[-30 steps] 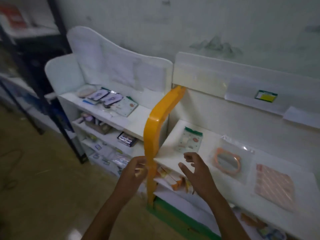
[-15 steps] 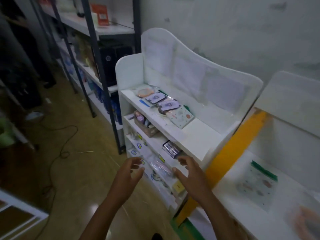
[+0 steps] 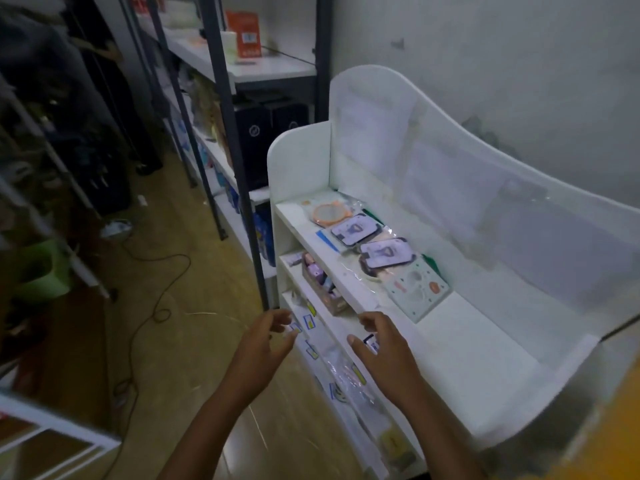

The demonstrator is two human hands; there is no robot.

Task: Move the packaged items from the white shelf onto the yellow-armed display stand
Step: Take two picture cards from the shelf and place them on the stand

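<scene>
A: Since the frame 0.5 s back, the shelf (image 3: pixel 460 358) has slid toward the middle of the head view, and the stand's yellow arm is now only a blur at the lower right corner (image 3: pixel 623 427). Both hands have stayed raised and empty.

B: How do the hands stand?

A: Left hand (image 3: pixel 263 348) and right hand (image 3: pixel 384 351) are spread, fingers loosely curled, holding nothing.

B: And the packs?

A: 4 on the top board, in a row running from the far left end toward the middle: an orange ring pack (image 3: pixel 327 213), 2 dark card packs (image 3: pixel 353 230) (image 3: pixel 386 252), then a pale green card (image 3: pixel 415 289).

B: Which goes first?

A: I'd judge the green card. It lies ahead and slightly right of the right hand, which is nearer. Its long side runs diagonally across the board.
</scene>
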